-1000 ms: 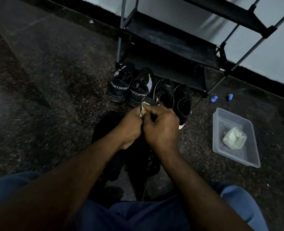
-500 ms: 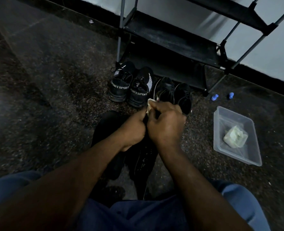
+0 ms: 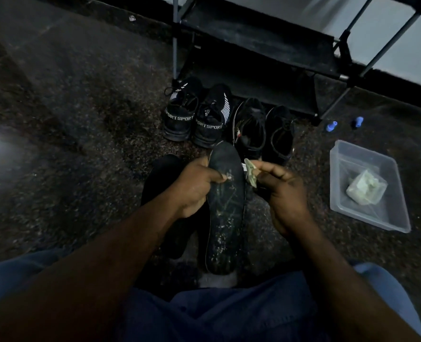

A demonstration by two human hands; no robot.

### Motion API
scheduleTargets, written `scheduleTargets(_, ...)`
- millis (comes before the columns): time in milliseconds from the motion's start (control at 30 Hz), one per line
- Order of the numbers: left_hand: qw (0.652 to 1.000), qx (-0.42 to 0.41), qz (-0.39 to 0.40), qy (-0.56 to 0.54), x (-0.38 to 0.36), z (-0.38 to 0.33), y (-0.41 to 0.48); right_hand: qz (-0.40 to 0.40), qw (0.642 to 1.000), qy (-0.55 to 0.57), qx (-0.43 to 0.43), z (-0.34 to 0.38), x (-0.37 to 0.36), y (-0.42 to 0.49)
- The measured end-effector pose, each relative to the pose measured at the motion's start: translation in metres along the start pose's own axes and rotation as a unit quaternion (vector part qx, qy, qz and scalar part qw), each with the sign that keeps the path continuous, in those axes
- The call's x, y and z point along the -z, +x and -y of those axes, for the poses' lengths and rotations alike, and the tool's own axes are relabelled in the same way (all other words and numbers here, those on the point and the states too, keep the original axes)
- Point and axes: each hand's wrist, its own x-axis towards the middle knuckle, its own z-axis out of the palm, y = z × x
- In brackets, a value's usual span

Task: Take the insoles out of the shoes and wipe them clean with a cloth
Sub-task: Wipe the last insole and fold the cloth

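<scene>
**A:** What were the hands doing?

**B:** The left hand point(image 3: 194, 186) gripped the insole point(image 3: 225, 218) by its left edge, toward the toe half, with the thumb laid across the top face. The right hand point(image 3: 287, 196) pinched a small folded cloth point(image 3: 250, 172) between thumb and fingertips, just beside the insole's right edge. Whether the cloth touched it, I could not tell.

**A:** How would that insole handle?

**B:** Light and bendy, I judged: a thin sheet likely to flop if held by one end. Its top was flecked with pale grit, so hardly slippery. A grip on the side edge, as the left hand had, should brace it against wiping strokes.

**A:** And where did it lie?

**B:** Between the two hands, above the lap, with the heel toward the body and the toe pointing at the black shoes point(image 3: 250, 129) lined up on the floor point(image 3: 81, 119). A dark shape lay under the left hand, either a shoe or a second insole. Well off to the right stood a clear plastic tray point(image 3: 340, 154) holding a pale wad point(image 3: 366, 188).
</scene>
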Motion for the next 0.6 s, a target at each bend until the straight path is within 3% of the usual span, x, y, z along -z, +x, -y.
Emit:
scheduleTargets(300,0.998,0.042,-0.03,-0.04,0.002,0.009,0.01,0.016,0.998,-0.053,0.04,-0.027,-0.012,0.021)
scheduleTargets(467,0.988,0.09,0.07,-0.107,-0.002,0.009,0.002,-0.04,0.999,0.017,0.013,-0.029,-0.019,0.032)
scheduleTargets(600,0.983,0.117,0.083,-0.114,-0.011,0.021,0.001,-0.08,0.995,0.051,-0.006,-0.03,-0.023,0.03)
